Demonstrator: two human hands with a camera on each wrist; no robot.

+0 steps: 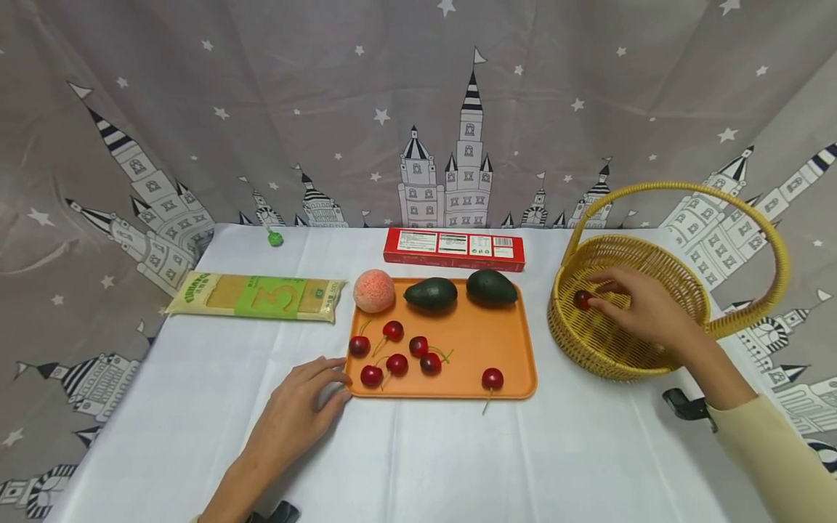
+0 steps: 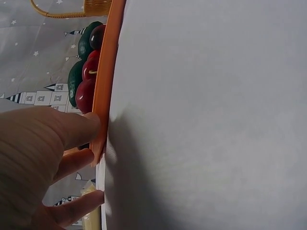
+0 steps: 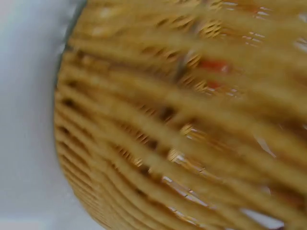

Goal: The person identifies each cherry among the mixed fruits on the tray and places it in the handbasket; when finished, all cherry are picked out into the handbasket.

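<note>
My left hand [image 1: 297, 407] grips the near left corner of the orange tray [image 1: 458, 392], with the thumb [image 2: 88, 125] against its rim. Several red cherries [image 1: 397, 365] lie in the tray, most toward its left side. A lone cherry [image 1: 492, 378] sits near the front edge with its stem over the rim. My right hand [image 1: 637, 305] reaches into the yellow wicker basket [image 1: 575, 349] and holds a dark red cherry [image 1: 582, 299] at its fingertips. Blurred basket weave fills the right wrist view, and the right hand is out of sight there.
Along the tray's back edge are a peach [image 1: 374, 290] and two avocados [image 1: 430, 294]. Behind lies a red box [image 1: 454, 249]. A noodle packet [image 1: 258, 296] lies at the left, and a small green item [image 1: 275, 238] is farther back. The basket's tall handle [image 1: 774, 240] arches over its right side.
</note>
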